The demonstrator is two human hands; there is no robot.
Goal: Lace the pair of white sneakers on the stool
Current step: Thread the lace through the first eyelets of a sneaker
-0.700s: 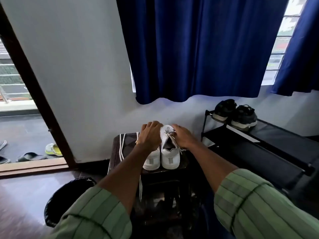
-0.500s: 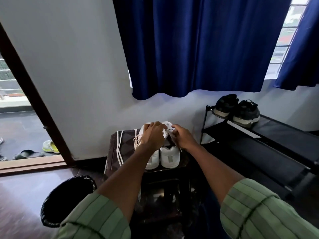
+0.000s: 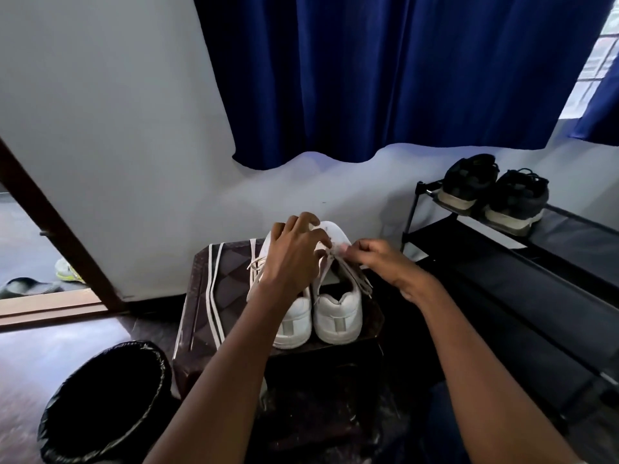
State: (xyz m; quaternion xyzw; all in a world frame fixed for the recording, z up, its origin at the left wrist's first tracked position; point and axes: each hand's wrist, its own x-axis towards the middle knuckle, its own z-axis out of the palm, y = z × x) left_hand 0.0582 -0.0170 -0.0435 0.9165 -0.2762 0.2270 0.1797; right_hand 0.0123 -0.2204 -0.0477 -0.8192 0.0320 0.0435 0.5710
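Two white sneakers stand side by side on a dark brown stool (image 3: 231,279), heels toward me. The right sneaker (image 3: 338,313) carries a white lace (image 3: 360,283) over its tongue. My left hand (image 3: 296,256) hovers over the left sneaker (image 3: 294,319) and reaches across, its fingertips curled at the right sneaker's lace. My right hand (image 3: 378,259) pinches the lace end near the eyelets. A loose white lace (image 3: 214,296) lies along the stool's left side.
A black bin (image 3: 104,400) sits on the floor at lower left. A black shoe rack (image 3: 522,262) at right holds a pair of dark shoes (image 3: 492,192). Blue curtains (image 3: 385,78) hang above. An open doorway at left shows sandals (image 3: 30,286) outside.
The view has shifted closer and lower. Both hands have lifted slightly over the right sneaker, and my right hand has drawn the lace end out to the right.
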